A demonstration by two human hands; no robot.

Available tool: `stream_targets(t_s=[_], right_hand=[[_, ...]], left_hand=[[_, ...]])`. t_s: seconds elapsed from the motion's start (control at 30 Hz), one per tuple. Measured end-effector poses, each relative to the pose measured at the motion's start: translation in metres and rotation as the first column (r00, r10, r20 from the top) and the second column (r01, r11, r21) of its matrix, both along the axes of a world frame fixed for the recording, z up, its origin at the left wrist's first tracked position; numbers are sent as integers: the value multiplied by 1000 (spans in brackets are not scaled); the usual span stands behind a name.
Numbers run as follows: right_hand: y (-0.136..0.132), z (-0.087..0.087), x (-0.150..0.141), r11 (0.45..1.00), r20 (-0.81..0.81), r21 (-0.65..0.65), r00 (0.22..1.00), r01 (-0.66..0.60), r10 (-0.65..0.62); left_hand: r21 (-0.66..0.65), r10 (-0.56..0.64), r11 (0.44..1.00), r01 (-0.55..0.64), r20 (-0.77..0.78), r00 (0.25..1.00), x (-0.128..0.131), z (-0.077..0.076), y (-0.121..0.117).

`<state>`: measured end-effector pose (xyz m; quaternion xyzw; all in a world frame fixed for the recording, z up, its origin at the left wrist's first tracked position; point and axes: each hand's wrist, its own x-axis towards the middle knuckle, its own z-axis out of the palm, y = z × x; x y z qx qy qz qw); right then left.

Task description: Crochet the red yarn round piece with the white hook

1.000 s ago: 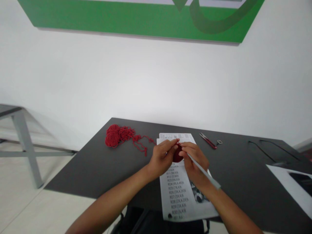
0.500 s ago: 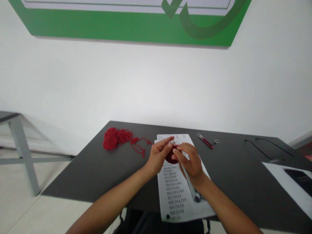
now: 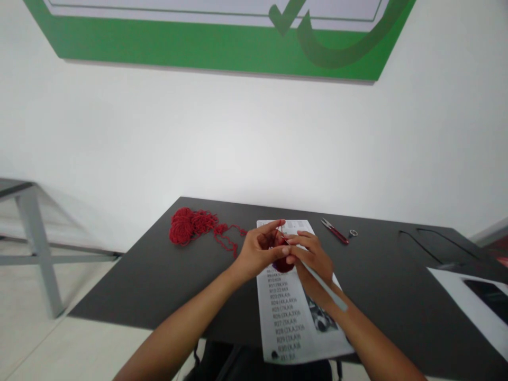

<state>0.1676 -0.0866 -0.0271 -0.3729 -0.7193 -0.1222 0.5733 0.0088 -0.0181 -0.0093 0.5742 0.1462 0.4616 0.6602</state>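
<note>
Clerk: Head view. State of the left hand?
Inspector: The left hand [image 3: 253, 250] has its forefinger raised and apart from the thumb, with a thin red strand [image 3: 282, 230] running down from it. The thumb and lower fingers are clamped on a dark red, rounded yarn piece [image 3: 283, 264]; the lower fingers are partly hidden.
Clerk: And the right?
Inspector: The right hand [image 3: 316, 259] has its fingers together, clamped on a slim tool with a flat grey handle [image 3: 325, 285]. The handle slants down toward the wrist; the tip is too small to make out.
Clerk: Position of the yarn piece?
Inspector: Between both hands, above a white printed paper sheet [image 3: 299, 345] on the dark grey table [image 3: 190, 301].
Clerk: Surroundings?
Inspector: Left of the hands, a loose red yarn bundle [image 3: 183, 227], its tangled tail trailing toward the left hand. Beyond the right hand, red-handled metal snips [image 3: 338, 234] lie on the table, well apart from the bundle.
</note>
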Motion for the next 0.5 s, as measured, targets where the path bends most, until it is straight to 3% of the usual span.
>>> stream_targets(t_s=[0.13, 0.33, 0.4, 0.5], right_hand=[[1, 10, 1, 993, -125, -60, 988, -103, 95], [5, 15, 7, 970, -76, -235, 996, -53, 36], [4, 12, 6, 958, -83, -285, 996, -15, -9], [0, 8, 0, 924, -115, -380, 989, 39, -89]], left_hand=[[53, 65, 997, -65, -8, 998, 1, 1, 2], [255, 259, 939, -232, -79, 963, -5, -3, 14], [394, 374, 865, -310, -94, 923, -7, -4, 17], [611, 524, 683, -401, -27, 852, -8, -6, 21]])
